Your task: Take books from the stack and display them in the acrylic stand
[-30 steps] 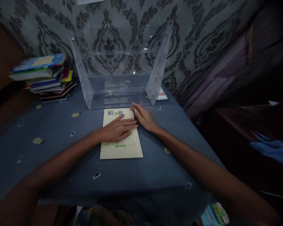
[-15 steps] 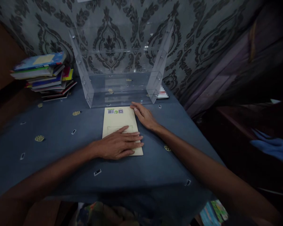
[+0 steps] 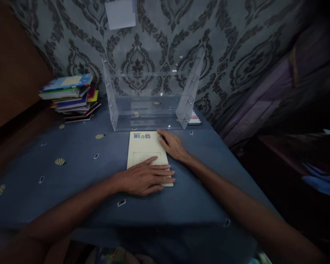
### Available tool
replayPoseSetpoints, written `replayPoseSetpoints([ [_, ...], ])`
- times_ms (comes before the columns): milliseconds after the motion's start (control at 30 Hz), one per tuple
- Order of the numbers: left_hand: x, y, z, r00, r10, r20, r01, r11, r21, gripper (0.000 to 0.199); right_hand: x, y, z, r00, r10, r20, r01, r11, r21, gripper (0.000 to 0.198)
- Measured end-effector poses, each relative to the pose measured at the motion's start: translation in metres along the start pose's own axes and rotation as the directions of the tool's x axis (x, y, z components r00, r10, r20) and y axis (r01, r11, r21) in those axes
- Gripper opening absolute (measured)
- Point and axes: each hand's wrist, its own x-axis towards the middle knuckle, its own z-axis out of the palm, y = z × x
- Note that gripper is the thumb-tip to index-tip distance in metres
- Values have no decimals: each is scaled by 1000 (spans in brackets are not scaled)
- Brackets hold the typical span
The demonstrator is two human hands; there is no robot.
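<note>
A cream-coloured book (image 3: pixel 143 146) lies flat on the table, its face showing a barcode, a small green mark, a QR code and a framed block of text. Across its lower half my left hand (image 3: pixel 147 178) rests palm down, fingers stretched and spread past the right edge. My right hand (image 3: pixel 173 145) is at the book's upper right corner, touching its edge, with a gap between thumb and forefinger. Just beyond the book stands a clear plastic rack (image 3: pixel 151 123) with tiered shelves, through which the wall and cloth show.
A stack of books (image 3: pixel 71 97) stands at the back left of the table, which has a blue patterned cloth (image 3: pixel 79 194). Beside the rack is a blurred-out white item (image 3: pixel 194 118). Behind is a patterned wall (image 3: pixel 222 47); a purplish curtain (image 3: pixel 261 106) hangs at right.
The view has shifted, so everything sits lower and further right, and a white panel on the wall shows more. Both hands keep nearly the same places on the book.
</note>
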Motion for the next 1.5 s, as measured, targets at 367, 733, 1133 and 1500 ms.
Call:
replayPoseSetpoints([
  [367, -4, -1, -4, 993, -57, -99, 40, 984, -171, 36, -12, -9, 4, 996, -41, 77, 47, 995, -85, 47],
  [733, -4, -10, 1, 948, -136, -286, 66, 968, -240, 46, -59, -35, -3, 991, -102, 87, 107, 993, -56, 48],
  [1133, -40, -110, -10, 726, -477, -496, 561, 827, 26, 47, -110, -71, -28, 970, -174, 169, 183, 982, -36, 42],
  [1500, -54, -135, -8, 719, -463, -518, 477, 871, -117, 49, -1, -97, 11, 889, -233, 394, 275, 960, -52, 48],
])
